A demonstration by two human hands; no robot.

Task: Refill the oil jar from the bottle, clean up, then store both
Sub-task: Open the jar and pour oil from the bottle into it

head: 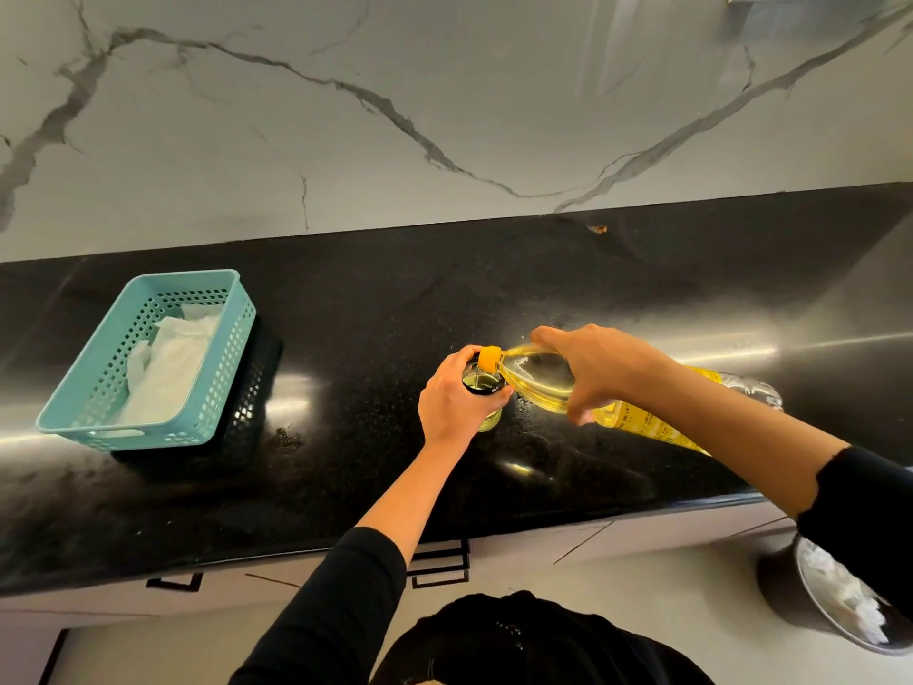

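A small glass oil jar (pixel 486 384) with a black rim stands upright on the black countertop (pixel 375 309). My left hand (pixel 452 402) wraps around its side. My right hand (pixel 600 370) grips a clear plastic oil bottle (pixel 538 375) with a yellow neck ring and yellow label. The bottle is tipped almost flat, its mouth right over the jar's opening. A thin stream of yellow oil runs into the jar. Yellow oil shows in the jar's lower part.
A teal perforated basket (pixel 94 417) holding white paper towels (pixel 168 363) sits on a black basket at the counter's left. A marble wall rises behind. A metal bin (pixel 815 580) with white waste stands on the floor at lower right. Drawer handles (pixel 439 566) line the cabinet front.
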